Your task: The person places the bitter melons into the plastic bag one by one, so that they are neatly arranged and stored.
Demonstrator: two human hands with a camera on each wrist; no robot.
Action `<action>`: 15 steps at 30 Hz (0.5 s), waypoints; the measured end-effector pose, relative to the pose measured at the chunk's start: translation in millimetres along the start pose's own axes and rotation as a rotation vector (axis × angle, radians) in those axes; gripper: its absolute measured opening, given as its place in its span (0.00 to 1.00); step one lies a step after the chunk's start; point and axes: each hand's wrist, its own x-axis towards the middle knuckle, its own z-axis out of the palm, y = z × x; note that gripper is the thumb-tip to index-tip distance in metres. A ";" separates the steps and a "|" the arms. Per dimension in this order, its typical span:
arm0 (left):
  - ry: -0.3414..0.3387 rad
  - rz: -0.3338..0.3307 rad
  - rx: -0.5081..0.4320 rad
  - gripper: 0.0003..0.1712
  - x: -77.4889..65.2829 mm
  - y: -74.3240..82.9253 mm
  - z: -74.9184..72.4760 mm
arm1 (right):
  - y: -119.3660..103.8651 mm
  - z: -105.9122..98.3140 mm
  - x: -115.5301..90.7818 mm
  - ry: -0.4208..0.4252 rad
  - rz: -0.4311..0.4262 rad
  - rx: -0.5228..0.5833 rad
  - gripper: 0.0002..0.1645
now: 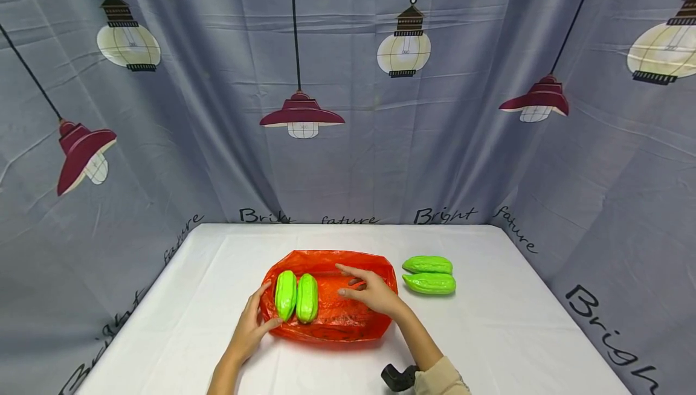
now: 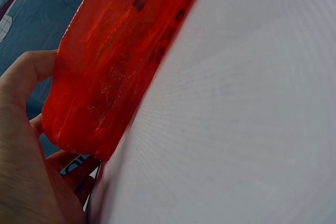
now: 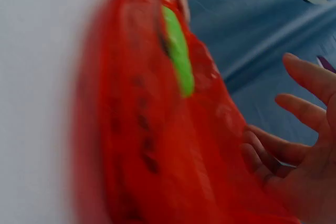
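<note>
A red plastic bag (image 1: 348,322) lies spread open like a shallow tray on the white table. Two bright green, ridged vegetables resembling bitter melons, one (image 1: 285,295) beside the other (image 1: 307,298), sit in its left part. My left hand (image 1: 250,325) holds the bag's left end, with the thumb at the near rim; in the left wrist view, fingers wrap behind the red plastic (image 2: 100,87). Over the bag's right part is my right hand (image 1: 372,292), fingers spread and holding nothing. The right wrist view shows this hand (image 3: 310,156) close to the red side.
Right of the bag, two more green vegetables, one (image 1: 428,264) behind the other (image 1: 429,283), lie on the white table (image 1: 489,334). A black curved object (image 1: 399,377) is beside the right sleeve. Grey curtain (image 1: 348,171) with printed lamps surrounds the table's back and sides.
</note>
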 end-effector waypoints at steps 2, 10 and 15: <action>0.002 0.004 0.000 0.43 0.5 0.1 0.0 | 4.7 -8.3 1.2 0.013 -0.001 0.044 0.32; -0.006 0.007 0.000 0.43 0.9 -1.5 0.4 | 37.6 -42.7 8.0 0.073 -0.027 0.124 0.31; -0.004 -0.002 -0.004 0.43 0.2 -0.6 0.0 | 36.4 -64.9 4.6 0.112 -0.039 0.105 0.31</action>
